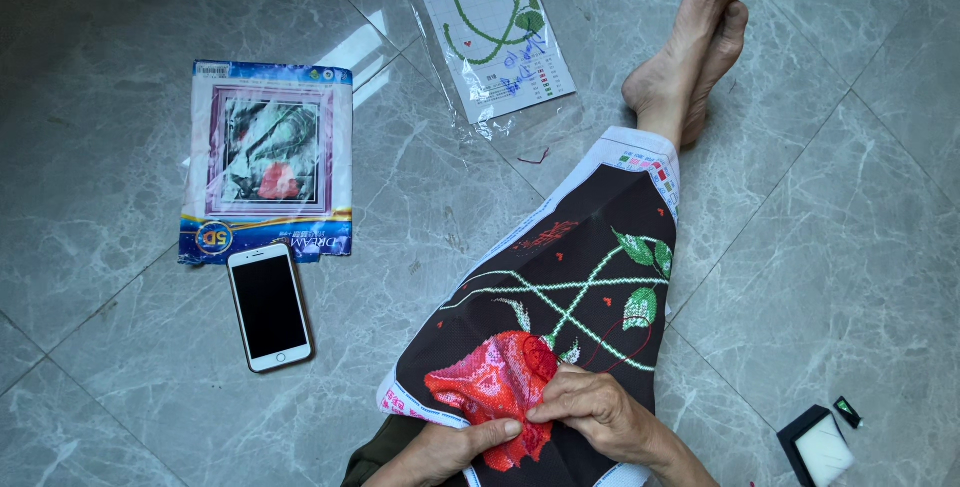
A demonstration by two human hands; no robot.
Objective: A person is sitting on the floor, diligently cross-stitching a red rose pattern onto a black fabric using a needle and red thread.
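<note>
A black embroidery cloth (570,277) with a red rose, green leaves and crossing green stems lies draped over my legs. My left hand (445,447) grips the cloth's near edge, thumb pressed on the red rose (490,379). My right hand (595,409) is pinched together on the cloth at the rose's right side; a thin red thread (620,352) loops away from it. Whether a needle sits between the fingers cannot be made out. My bare feet (695,47) stretch out beyond the cloth.
On the grey marble-patterned floor tiles (120,87) lie a white phone (268,307) with a dark screen, a blue craft-kit package (268,162), a bagged paper pattern sheet (497,32), and a small black-and-white box (820,444) at lower right.
</note>
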